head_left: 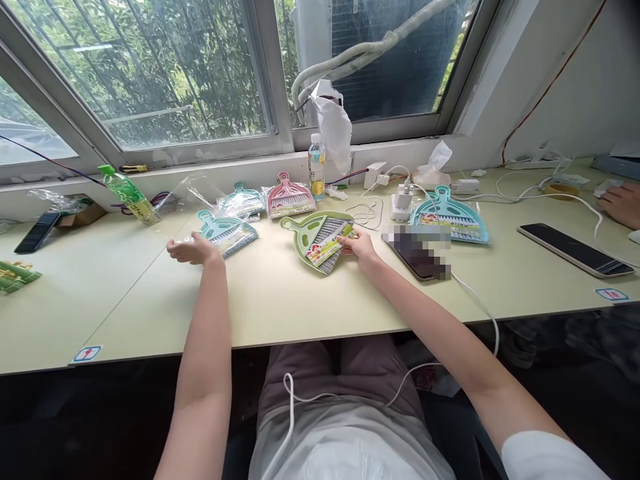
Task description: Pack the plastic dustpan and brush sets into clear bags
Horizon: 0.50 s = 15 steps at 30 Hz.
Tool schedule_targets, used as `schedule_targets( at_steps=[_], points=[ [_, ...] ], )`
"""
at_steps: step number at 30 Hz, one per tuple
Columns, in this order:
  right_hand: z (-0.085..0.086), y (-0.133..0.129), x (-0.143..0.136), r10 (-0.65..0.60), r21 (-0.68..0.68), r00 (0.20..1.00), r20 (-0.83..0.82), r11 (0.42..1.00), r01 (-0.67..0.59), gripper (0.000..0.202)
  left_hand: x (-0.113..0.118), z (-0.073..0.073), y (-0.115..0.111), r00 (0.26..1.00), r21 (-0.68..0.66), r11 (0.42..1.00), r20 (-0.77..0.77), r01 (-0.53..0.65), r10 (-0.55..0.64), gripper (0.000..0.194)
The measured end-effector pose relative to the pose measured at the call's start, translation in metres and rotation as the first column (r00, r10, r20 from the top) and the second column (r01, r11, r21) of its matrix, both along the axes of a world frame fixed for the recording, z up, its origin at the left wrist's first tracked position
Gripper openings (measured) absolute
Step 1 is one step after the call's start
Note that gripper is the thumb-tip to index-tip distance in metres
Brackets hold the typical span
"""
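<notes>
In the head view, my right hand (363, 248) pinches the edge of the colourful card label (327, 248) on a small brush with grey bristles. That brush lies across a green dustpan (303, 235) on the table, its handle end pointing left. Farther left, my left hand (194, 251) is closed with curled fingers at a clear plastic bag (187, 197), which stands up crumpled above it. Just beyond this hand lies a wrapped blue dustpan set (227, 233). Another blue set (243, 201) and a pink set (290, 199) lie behind, both in clear wrapping.
At right are a wrapped blue dustpan set (450, 217), a phone (415, 257), another phone (575, 250), a charger (401, 202) and white cables. A green bottle (131, 197) leans at left; a clear bottle (317, 167) stands by the window. Another person's hand (620, 205) rests far right.
</notes>
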State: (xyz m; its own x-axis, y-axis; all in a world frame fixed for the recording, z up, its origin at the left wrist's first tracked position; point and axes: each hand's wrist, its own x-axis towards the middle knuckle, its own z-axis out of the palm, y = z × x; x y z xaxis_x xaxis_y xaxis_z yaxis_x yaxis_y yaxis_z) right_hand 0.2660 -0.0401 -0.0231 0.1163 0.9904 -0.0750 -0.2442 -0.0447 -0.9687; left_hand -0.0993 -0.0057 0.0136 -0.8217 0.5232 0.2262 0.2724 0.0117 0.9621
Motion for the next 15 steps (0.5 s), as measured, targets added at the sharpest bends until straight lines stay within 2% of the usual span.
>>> schedule_targets(
  at_steps=[2,3,5,6,7,8,9,10,11,12,13,15],
  points=[
    [0.0,-0.001,-0.001,0.003,0.012,1.0,-0.012,1.0,-0.002,0.031,0.017,0.004,-0.006,0.964,-0.079,0.963,0.05,-0.256,0.261,0.08],
    [0.0,-0.001,-0.001,0.001,0.015,1.0,-0.02,1.0,-0.001,0.03,0.028,0.007,-0.01,0.953,-0.056,0.951,0.006,-0.303,0.304,0.094],
    [0.001,-0.003,-0.001,-0.008,0.026,0.999,-0.042,1.0,0.01,0.028,0.052,0.013,-0.017,0.924,0.111,0.944,-0.196,-0.311,0.328,0.101],
    [0.002,-0.004,-0.001,-0.014,0.032,0.998,-0.054,0.999,0.016,0.027,0.064,0.015,-0.021,0.909,0.205,0.945,-0.282,-0.256,0.308,0.097],
    [0.003,-0.004,-0.001,-0.018,0.039,0.998,-0.067,0.999,0.02,0.026,0.075,0.016,-0.023,0.915,0.257,0.959,-0.348,-0.117,0.205,0.091],
    [0.003,-0.005,-0.001,-0.02,0.042,0.996,-0.081,0.999,0.024,0.025,0.087,0.017,-0.025,0.923,0.265,0.962,-0.383,0.068,0.041,0.083],
    [0.004,-0.006,-0.001,-0.023,0.044,0.995,-0.097,0.999,0.027,0.024,0.098,0.015,-0.026,0.917,0.242,0.934,-0.365,0.262,-0.162,0.076],
    [0.005,-0.007,-0.001,-0.027,0.044,0.994,-0.111,0.999,0.032,0.022,0.109,0.012,-0.026,0.88,0.199,0.874,-0.284,0.443,-0.381,0.07],
    [0.006,-0.007,-0.001,-0.032,0.043,0.992,-0.122,0.998,0.037,0.021,0.12,0.008,-0.026,0.807,0.15,0.794,-0.141,0.59,-0.573,0.067],
    [0.006,-0.007,-0.001,-0.035,0.045,0.991,-0.128,0.998,0.041,0.021,0.13,0.002,-0.025,0.711,0.114,0.708,0.025,0.697,-0.703,0.067],
    [0.006,-0.007,-0.002,-0.033,0.045,0.991,-0.127,0.998,0.039,0.02,0.14,-0.005,-0.025,0.609,0.084,0.625,0.157,0.776,-0.778,0.069],
    [0.007,-0.007,-0.002,-0.017,0.035,0.994,-0.103,0.999,0.021,0.019,0.154,-0.019,-0.026,0.421,0.048,0.449,0.271,0.892,-0.866,0.072]
  ],
)
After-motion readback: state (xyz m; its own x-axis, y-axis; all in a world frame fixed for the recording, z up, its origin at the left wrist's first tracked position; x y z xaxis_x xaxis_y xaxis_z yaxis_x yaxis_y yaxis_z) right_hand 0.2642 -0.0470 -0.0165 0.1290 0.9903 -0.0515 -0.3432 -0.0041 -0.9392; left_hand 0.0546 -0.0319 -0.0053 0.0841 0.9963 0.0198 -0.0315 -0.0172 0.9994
